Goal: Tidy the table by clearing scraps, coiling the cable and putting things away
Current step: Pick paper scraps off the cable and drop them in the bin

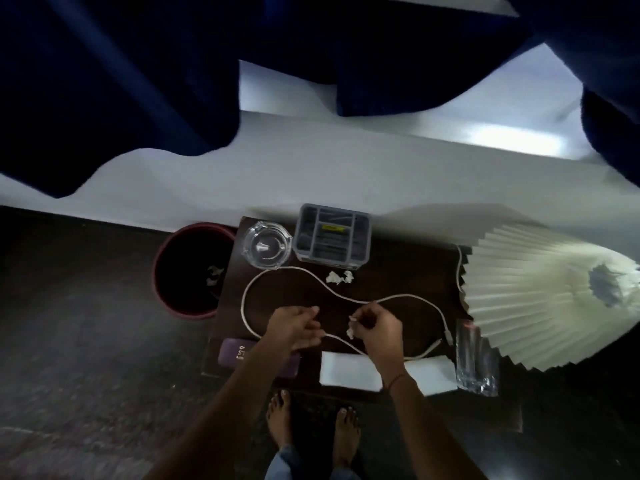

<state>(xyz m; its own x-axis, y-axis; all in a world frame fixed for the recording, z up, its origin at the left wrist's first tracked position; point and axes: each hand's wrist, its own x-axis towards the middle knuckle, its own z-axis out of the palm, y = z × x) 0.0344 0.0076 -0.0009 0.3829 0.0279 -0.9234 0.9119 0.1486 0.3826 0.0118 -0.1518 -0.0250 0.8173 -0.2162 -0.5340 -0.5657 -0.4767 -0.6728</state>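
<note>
A white cable (294,271) lies in loose loops across the dark wooden table (398,271). My right hand (375,327) pinches a small white paper scrap (352,319); another scrap (350,332) lies just below its fingers. My left hand (294,325) hovers flat and open over the cable near the table's front, holding nothing. More crumpled scraps (340,277) sit in front of the grey compartment box (332,235). A round bin (194,270) with scraps inside stands on the floor left of the table.
A glass ashtray (266,247) stands at the back left beside the box. A purple case (239,353) and white paper sheets (349,370) lie along the front edge. A clear glass (474,358) and a pleated lampshade (540,299) crowd the right side.
</note>
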